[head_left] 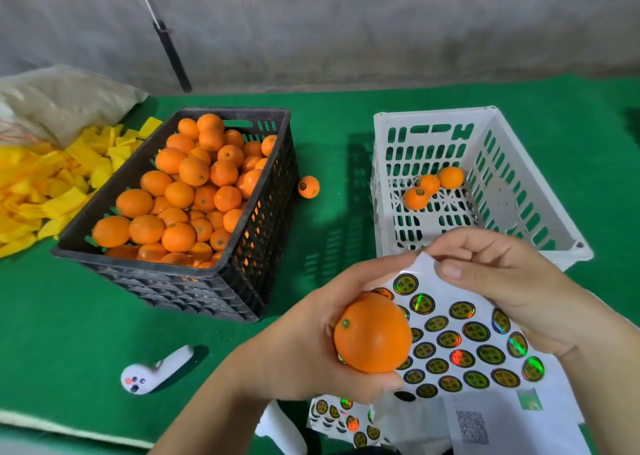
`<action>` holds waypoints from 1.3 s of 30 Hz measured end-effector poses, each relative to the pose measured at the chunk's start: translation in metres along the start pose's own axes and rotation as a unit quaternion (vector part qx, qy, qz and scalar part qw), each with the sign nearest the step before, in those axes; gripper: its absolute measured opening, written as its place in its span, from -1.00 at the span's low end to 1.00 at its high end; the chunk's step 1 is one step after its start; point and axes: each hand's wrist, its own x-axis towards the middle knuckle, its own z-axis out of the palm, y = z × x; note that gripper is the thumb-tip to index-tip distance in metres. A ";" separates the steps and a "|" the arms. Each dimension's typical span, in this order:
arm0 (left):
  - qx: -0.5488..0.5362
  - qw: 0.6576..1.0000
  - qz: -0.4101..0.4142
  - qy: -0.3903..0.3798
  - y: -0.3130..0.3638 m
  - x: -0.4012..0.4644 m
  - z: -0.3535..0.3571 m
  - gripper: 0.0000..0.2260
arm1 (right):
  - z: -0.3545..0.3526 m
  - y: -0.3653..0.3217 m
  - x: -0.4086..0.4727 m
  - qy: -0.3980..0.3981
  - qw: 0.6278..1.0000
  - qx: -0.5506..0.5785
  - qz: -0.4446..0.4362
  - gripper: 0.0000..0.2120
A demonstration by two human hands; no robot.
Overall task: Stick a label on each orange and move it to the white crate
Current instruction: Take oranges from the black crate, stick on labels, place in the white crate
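My left hand [304, 333] grips an orange [372, 333] and, with its fingers, the top edge of a label sheet [464, 344] covered in round black and gold stickers. My right hand [502, 281] pinches the sheet's upper corner with thumb and fingers. A black crate [263, 191] on the left holds several oranges [194, 191]. The white crate [540, 209] on the right holds three oranges [433, 186], at least one with a label. One labelled orange [308, 186] lies on the green table between the crates.
A white controller [152, 371] lies on the green cloth at the front left. More sticker sheets [343, 420] lie near the front edge. Yellow foam nets [48, 184] and a sack [59, 101] fill the far left. A black pole [173, 53] leans on the wall.
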 end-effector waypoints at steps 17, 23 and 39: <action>0.029 1.000 0.013 -0.003 -0.014 0.009 0.000 -0.07 | 0.005 0.000 0.004 0.123 0.965 -0.193 -0.129 -0.87; -0.022 0.996 -0.026 0.080 -0.021 0.009 0.008 -0.17 | 0.019 -0.004 -0.006 0.325 0.832 -0.305 -0.331 -0.88; -0.279 0.945 -0.047 0.161 -0.027 0.019 0.026 -0.27 | 0.052 0.046 -0.014 0.066 0.825 -0.456 -0.329 -0.44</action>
